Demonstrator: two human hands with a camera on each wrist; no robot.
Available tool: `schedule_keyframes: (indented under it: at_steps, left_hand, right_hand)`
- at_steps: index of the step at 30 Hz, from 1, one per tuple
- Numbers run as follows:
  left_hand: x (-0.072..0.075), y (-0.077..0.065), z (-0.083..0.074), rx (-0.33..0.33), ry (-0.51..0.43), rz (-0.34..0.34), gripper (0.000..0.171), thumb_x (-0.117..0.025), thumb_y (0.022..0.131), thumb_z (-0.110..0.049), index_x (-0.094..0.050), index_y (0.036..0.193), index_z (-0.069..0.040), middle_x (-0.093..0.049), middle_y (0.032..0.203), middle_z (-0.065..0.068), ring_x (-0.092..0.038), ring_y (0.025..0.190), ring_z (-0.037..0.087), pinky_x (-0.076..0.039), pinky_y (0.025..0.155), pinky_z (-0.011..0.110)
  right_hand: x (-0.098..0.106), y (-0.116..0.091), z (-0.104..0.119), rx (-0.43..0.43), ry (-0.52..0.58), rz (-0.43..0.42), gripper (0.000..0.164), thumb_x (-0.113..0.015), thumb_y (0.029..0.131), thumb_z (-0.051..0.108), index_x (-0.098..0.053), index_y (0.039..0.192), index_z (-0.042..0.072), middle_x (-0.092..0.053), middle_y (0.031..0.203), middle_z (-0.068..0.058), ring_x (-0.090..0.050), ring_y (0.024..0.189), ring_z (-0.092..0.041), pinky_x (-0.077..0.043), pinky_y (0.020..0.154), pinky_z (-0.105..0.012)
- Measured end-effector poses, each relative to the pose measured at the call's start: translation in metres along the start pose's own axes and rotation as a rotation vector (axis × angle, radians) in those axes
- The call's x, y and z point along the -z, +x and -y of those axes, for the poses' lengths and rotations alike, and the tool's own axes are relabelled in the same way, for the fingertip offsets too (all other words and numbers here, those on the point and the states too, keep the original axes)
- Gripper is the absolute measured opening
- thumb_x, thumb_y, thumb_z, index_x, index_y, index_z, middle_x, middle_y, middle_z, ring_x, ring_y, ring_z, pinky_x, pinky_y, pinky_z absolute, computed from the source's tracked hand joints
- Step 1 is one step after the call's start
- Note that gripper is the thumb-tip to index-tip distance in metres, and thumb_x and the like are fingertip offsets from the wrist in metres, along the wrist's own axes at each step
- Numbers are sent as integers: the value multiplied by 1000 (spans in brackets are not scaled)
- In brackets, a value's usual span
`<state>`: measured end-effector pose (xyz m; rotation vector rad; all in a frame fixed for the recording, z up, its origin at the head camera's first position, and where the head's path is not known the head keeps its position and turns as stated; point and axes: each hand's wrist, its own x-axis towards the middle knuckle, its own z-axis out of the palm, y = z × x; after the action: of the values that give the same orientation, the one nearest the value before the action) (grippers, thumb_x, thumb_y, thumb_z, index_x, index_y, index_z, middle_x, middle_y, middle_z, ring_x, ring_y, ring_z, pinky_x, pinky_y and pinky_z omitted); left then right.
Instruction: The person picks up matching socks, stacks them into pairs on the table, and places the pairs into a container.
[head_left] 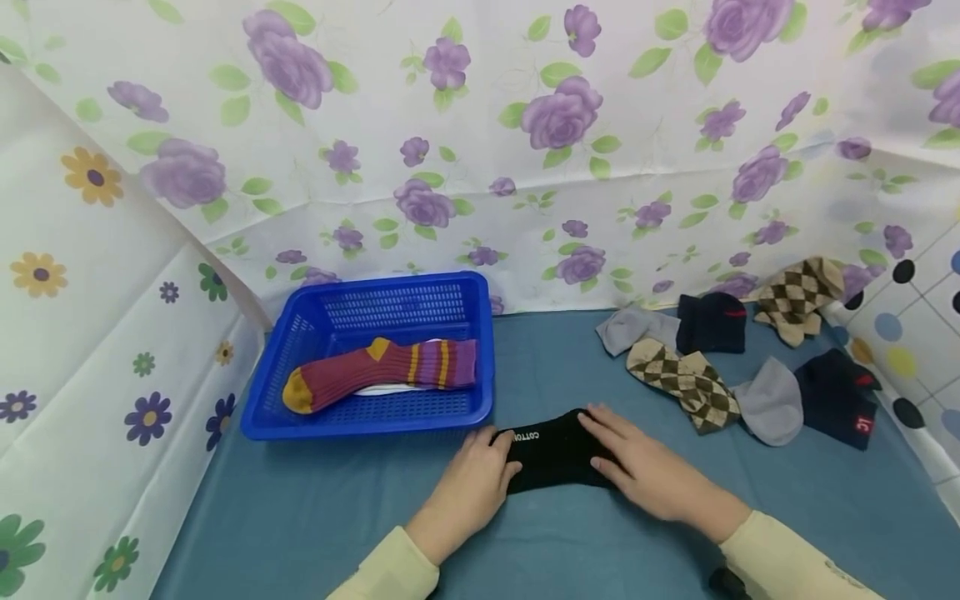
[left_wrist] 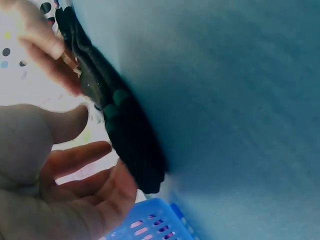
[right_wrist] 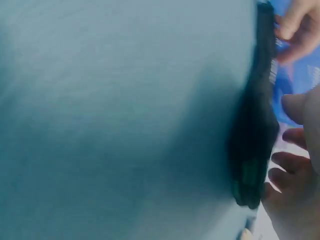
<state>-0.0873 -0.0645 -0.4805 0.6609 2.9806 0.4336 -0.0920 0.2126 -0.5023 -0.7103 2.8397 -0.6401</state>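
A black sock (head_left: 551,454) with white lettering near its left end lies on the blue cloth, in front of the basket. At that lettered end, my left hand (head_left: 471,483) touches the sock with relaxed fingers; in the left wrist view the thumb (left_wrist: 70,125) stands apart from the fabric. My right hand (head_left: 652,471) rests its spread fingers on the sock's other end. From the right wrist view, the black sock (right_wrist: 252,120) appears edge-on, somewhat blurred, with the fingers of my right hand (right_wrist: 295,170) beside it.
A blue basket (head_left: 367,429) at the left holds a striped maroon sock (head_left: 352,371) over something white. On the right lie grey socks (head_left: 771,404), checkered socks (head_left: 682,383) and dark navy socks (head_left: 836,396). Behind the table hangs a flowered curtain (head_left: 480,150).
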Motion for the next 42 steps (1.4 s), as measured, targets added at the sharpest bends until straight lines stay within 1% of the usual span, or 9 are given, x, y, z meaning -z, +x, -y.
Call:
schedule_keyframes:
  at_steps: [3,6,12,20,25,29,32,37,42]
  left_hand:
    - [0,-2,0,-3,65,-82,38,-59,91,-32,-57,123,-11,-61,116,6,-58,104,24,-49,84,42]
    - [-2,-3,2,28,135,-145,40,-61,90,-33,-55,123,-10,-62,114,7,-59,100,26,-47,79,44]
    - [-6,-1,5,86,149,-187,39,-63,89,-28,-53,121,-9,-62,109,9,-58,95,29,-48,71,44]
    - [-6,2,6,138,54,-139,45,-67,86,-26,-53,123,-5,-62,113,11,-59,100,29,-52,74,44]
    - [-5,3,6,138,7,-130,40,-69,84,-24,-56,117,-5,-62,108,12,-59,97,29,-53,73,43]
    - [-5,3,8,149,-42,-92,31,-72,82,-24,-62,104,-6,-63,97,10,-60,90,27,-51,71,41]
    - [-4,2,11,176,-121,-39,28,-73,80,-25,-64,99,-7,-64,94,8,-60,88,25,-50,72,40]
    - [1,-1,16,198,-239,20,25,-73,80,-26,-63,96,-10,-64,92,4,-60,86,20,-49,72,36]
    - [11,-7,12,156,-343,29,17,-69,84,-25,-55,89,-18,-61,79,-4,-55,71,9,-44,59,26]
  right_hand:
    - [13,1,-2,-74,40,-63,57,-50,93,47,-35,144,26,-31,151,-1,-26,141,-25,-35,105,-52]
    - [21,2,-6,-144,16,-87,57,-53,91,50,-44,138,20,-43,140,-5,-38,132,-27,-40,99,-51]
    - [20,1,-13,-240,10,-85,55,-63,85,48,-54,127,15,-54,120,-5,-52,113,-25,-47,88,-46]
    - [19,3,-13,-219,28,-39,50,-72,79,42,-60,121,19,-59,116,-2,-58,106,-21,-50,84,-44]
    - [18,6,-14,-245,65,-10,52,-76,76,39,-60,119,17,-59,109,-1,-58,101,-19,-50,83,-42]
    - [19,6,-14,-265,83,12,42,-78,74,36,-63,107,15,-57,99,-1,-56,91,-16,-49,76,-38]
    - [21,5,-13,-266,99,26,29,-78,74,32,-62,93,17,-52,89,1,-50,78,-13,-44,66,-33]
    - [26,1,-12,-224,173,33,26,-75,78,30,-51,81,19,-46,72,3,-41,61,-10,-35,54,-26]
    - [33,-6,-12,-148,297,13,26,-72,82,26,-46,82,24,-48,69,7,-48,57,-4,-39,51,-23]
